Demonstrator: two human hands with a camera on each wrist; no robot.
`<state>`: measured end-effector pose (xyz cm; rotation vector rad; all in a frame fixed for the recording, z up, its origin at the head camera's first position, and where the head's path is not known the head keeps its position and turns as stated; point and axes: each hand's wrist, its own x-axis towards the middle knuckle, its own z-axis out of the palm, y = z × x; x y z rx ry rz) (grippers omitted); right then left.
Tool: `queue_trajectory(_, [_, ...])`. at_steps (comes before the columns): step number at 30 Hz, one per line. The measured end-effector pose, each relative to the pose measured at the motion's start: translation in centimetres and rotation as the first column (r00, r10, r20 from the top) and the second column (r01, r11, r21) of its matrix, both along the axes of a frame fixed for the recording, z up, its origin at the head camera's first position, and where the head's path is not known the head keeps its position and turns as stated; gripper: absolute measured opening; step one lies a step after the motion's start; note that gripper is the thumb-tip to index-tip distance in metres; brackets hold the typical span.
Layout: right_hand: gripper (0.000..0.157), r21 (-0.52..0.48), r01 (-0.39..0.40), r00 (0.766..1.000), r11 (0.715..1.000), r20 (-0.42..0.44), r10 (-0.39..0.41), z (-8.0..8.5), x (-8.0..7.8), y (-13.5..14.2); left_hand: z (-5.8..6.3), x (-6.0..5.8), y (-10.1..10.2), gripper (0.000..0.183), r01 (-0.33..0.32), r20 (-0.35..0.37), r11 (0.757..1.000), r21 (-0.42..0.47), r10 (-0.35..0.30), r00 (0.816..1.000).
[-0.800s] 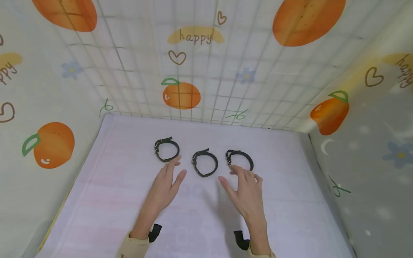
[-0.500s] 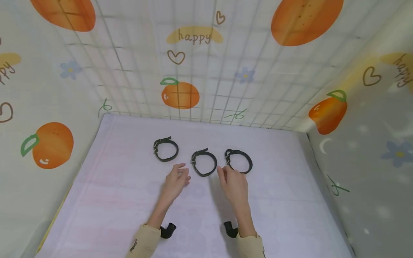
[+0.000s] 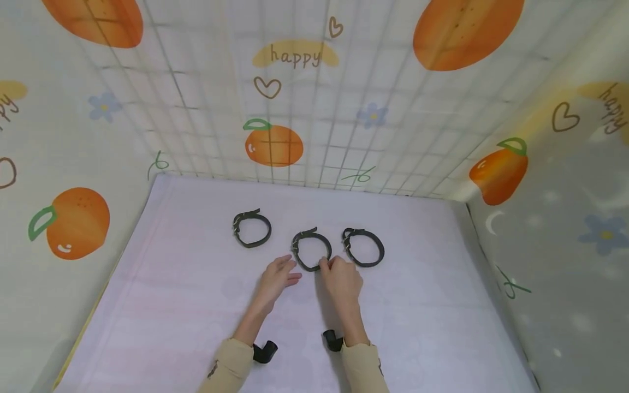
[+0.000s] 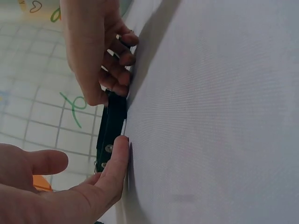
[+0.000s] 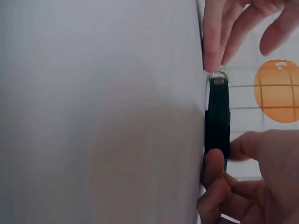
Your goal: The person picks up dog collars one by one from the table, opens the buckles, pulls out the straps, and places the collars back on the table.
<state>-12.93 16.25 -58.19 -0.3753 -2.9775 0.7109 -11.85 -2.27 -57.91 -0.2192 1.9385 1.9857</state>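
Three black buckled collars lie looped on the table: a left collar [image 3: 248,215], a middle collar [image 3: 306,233] and a right collar [image 3: 366,265]. At the near right side of the middle one, my right hand [image 3: 344,278] pinches the strap between thumb and fingers. My left hand [image 3: 277,281] is at its near left side with fingers loosely extended. In the left wrist view, an extended left finger lies along the middle collar [image 4: 112,121] close to its metal studs. The right wrist view shows left fingertips by the metal ring of that collar [image 5: 218,112].
A pale cloth covers the table [image 3: 417,305]. Behind it rises a white wire grid [image 3: 334,114] under a sheet printed with oranges, and printed sheets [image 3: 565,262] close both sides. A black wrist mount [image 3: 265,352] sits below each hand.
My right hand has moved left from the right collar to the middle one and now pinches it. My left hand has come right, from below the left collar to beside the middle one.
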Motion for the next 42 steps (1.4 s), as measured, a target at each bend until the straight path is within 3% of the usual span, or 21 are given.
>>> queue_trajectory(4, [0.043,-0.013,0.018,1.0,1.0,-0.025,-0.018,0.0,0.2,0.0,-0.2,0.0,0.4,0.059,0.005,-0.005,1.0,-0.007,-0.005,1.0])
queue_trajectory(15, [0.029,-0.044,0.014,0.995,0.999,-0.101,-0.019,2.5,3.4,-0.3,0.4,0.5,0.5,0.057,-0.03,-0.068,0.995,-0.091,0.023,0.997])
queue_trajectory(22, [0.03,-0.064,-0.031,0.992,0.997,-0.124,0.023,3.8,5.2,-0.9,0.9,0.9,0.6,0.043,-0.108,-0.123,0.994,-0.02,0.105,0.987])
queue_trajectory(26, [0.034,-0.053,-0.002,0.989,0.999,-0.148,-0.006,4.7,6.4,-1.0,1.8,1.3,0.5,0.032,-0.148,-0.259,0.988,-0.045,0.132,0.957])
queue_trajectory(30, [0.054,-0.158,-0.005,0.971,0.987,-0.237,-0.033,5.9,7.1,-0.7,3.0,2.3,0.1,0.028,-0.142,-0.417,0.974,-0.177,0.056,0.907])
queue_trajectory(35, [0.063,-0.341,-0.218,0.938,0.915,-0.333,0.099,7.4,7.2,-0.3,4.2,3.9,-0.3,0.024,-0.111,-0.5,0.952,-0.286,-0.049,0.865])
queue_trajectory(38, [0.054,-0.333,-0.325,0.908,0.885,-0.372,0.194,7.6,7.2,-0.2,4.8,4.6,-0.3,0.024,-0.097,-0.532,0.94,-0.327,-0.099,0.841])
queue_trajectory(42, [0.038,-0.35,-0.405,0.881,0.845,-0.396,0.258,7.3,7.3,-0.2,5.4,5.5,-0.4,0.025,-0.071,-0.551,0.924,-0.376,-0.162,0.819])
